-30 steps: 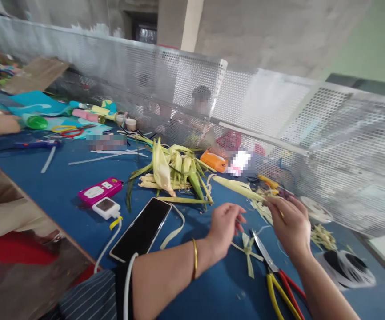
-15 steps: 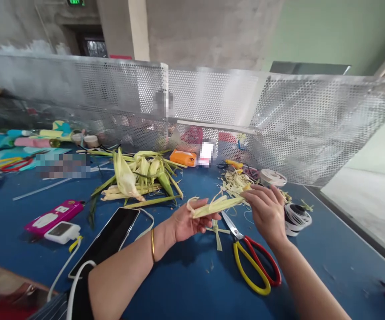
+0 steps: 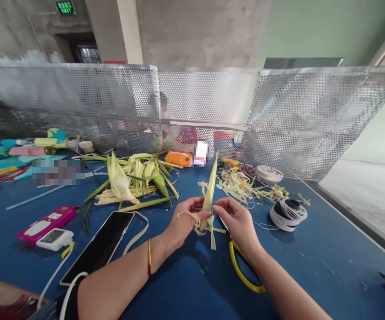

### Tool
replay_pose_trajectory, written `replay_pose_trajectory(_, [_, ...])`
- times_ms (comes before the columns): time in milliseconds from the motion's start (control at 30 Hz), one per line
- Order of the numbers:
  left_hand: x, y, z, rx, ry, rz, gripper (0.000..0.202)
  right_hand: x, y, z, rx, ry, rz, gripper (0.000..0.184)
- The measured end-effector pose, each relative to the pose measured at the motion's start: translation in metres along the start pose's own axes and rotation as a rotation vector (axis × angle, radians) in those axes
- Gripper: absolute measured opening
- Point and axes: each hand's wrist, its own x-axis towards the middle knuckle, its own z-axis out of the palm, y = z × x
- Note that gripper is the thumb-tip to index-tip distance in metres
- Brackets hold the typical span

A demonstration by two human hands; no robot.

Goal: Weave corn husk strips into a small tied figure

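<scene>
My left hand (image 3: 188,218) grips a folded strip of corn husk (image 3: 212,182) between thumb and fingers; its long pointed end stands upright and thin shreds hang around its base. The fingers of my right hand (image 3: 237,221) are pinched together against the husk's right side, low down. Beneath my right hand and forearm lie the scissors (image 3: 239,272), with only the yellow handle and a bit of blade showing. A small tied piece of husk (image 3: 213,240) hangs or lies just below the fingers; I cannot tell which.
A pile of husks (image 3: 121,180) lies left of centre, husk scraps (image 3: 234,184) to the right. A thread spool (image 3: 288,215) and tape roll (image 3: 269,174) stand on the right. A phone (image 3: 97,249), pink power bank (image 3: 50,224) and orange packet (image 3: 178,158) are on the blue table. Perforated metal panels (image 3: 209,95) rise behind.
The husk has swung from lying nearly level to standing upright. My right hand has come left and down from its far tip to its base, now covering part of the scissors.
</scene>
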Motion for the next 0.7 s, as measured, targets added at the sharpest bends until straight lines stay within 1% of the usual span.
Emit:
replay_pose_trajectory(133, [-0.005,-0.005,0.002,0.148,-0.044,0.075,0.046,-0.003,-0.004,0.006,0.032,0.022,0.008,0.024])
replay_pose_trajectory(200, [-0.007,-0.006,0.004,0.180,-0.062,0.097,0.045,-0.003,-0.004,0.005,0.044,0.023,0.014,0.024])
replay_pose_trajectory(267, [-0.008,-0.004,0.005,0.137,-0.050,0.062,0.043,-0.004,-0.003,0.005,0.082,0.021,0.031,0.025])
replay_pose_trajectory(367, [-0.008,0.001,0.007,-0.031,-0.014,-0.065,0.039,-0.005,-0.003,0.003,0.195,0.038,0.043,0.024])
replay_pose_trajectory(433, [-0.007,0.003,0.007,-0.130,-0.008,-0.119,0.038,-0.006,-0.003,0.003,0.289,0.039,0.042,0.022])
replay_pose_trajectory(533, [-0.006,0.004,0.007,-0.194,-0.003,-0.136,0.037,-0.006,-0.005,0.004,0.392,0.028,0.066,0.021])
replay_pose_trajectory(700, [-0.007,0.007,0.008,-0.177,0.028,-0.127,0.033,-0.007,-0.008,0.007,0.504,0.019,0.135,0.021])
